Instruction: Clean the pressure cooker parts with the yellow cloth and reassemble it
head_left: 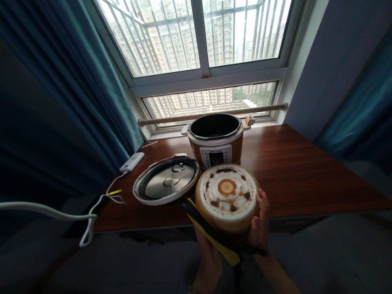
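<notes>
Tilted with its base facing me is a round pot point(227, 192) with golden-brown sides and a white, stained underside. My right hand point(260, 220) is closed round its right side. Below the pot's left edge is my left hand point(210, 253), fingers partly hidden behind a long black-and-yellow item point(211, 237) whose kind I cannot make out. Behind the pot stands an electric pressure cooker point(216, 141), uncovered, with a dark interior and a control panel in front. The cooker's round lid point(167, 179) lies to the left, its metal inner face up.
The brown wooden table point(294, 175) stands against a barred window point(211, 73) with a rail across its sill. At the left are a white power strip point(131, 162), a white cable point(55, 210) hanging past the table edge, and a blue curtain point(92, 81).
</notes>
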A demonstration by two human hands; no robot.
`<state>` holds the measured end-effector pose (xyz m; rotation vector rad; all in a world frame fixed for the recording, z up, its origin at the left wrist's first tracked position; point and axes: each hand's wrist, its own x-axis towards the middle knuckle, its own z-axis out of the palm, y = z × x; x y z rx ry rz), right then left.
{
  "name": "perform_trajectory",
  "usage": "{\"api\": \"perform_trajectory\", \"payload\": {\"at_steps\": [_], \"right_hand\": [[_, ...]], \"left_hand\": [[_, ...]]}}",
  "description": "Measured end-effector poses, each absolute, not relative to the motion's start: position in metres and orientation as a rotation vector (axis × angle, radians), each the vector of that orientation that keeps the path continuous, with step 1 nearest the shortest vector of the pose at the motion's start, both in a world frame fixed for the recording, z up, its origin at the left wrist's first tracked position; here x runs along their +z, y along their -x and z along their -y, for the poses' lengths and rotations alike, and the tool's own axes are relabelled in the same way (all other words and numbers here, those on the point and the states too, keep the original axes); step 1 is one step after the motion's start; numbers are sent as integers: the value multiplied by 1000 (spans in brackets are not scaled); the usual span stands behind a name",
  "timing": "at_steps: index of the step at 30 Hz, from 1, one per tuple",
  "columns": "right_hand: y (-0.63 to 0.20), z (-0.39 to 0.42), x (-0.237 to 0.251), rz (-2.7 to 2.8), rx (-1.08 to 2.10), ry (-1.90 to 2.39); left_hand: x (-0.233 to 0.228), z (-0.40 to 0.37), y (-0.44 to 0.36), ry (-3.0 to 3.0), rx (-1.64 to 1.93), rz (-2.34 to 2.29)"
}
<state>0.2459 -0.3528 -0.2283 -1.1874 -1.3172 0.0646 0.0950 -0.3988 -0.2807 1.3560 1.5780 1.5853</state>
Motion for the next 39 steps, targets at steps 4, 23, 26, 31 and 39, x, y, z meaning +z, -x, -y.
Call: {"api": "perform_trajectory", "payload": {"at_steps": [4, 23, 26, 31, 39], "right_hand": [[-248, 353, -230, 1338, 70, 1209], [-245, 355, -224, 1344, 60, 1248], [-246, 355, -225, 1342, 62, 1253], [-251, 354, -230, 1375, 63, 1259], [-248, 356, -225, 1367, 61, 1265]], "left_hand": [[-260, 403, -112, -2109, 1531, -1698], [-307, 408, -110, -1902, 1330, -1876], [-276, 398, -114, -2047, 1474, -1835], [-233, 383, -124, -2512, 1489, -1826], [-261, 381, -109, -2056, 1540, -1763]]}}
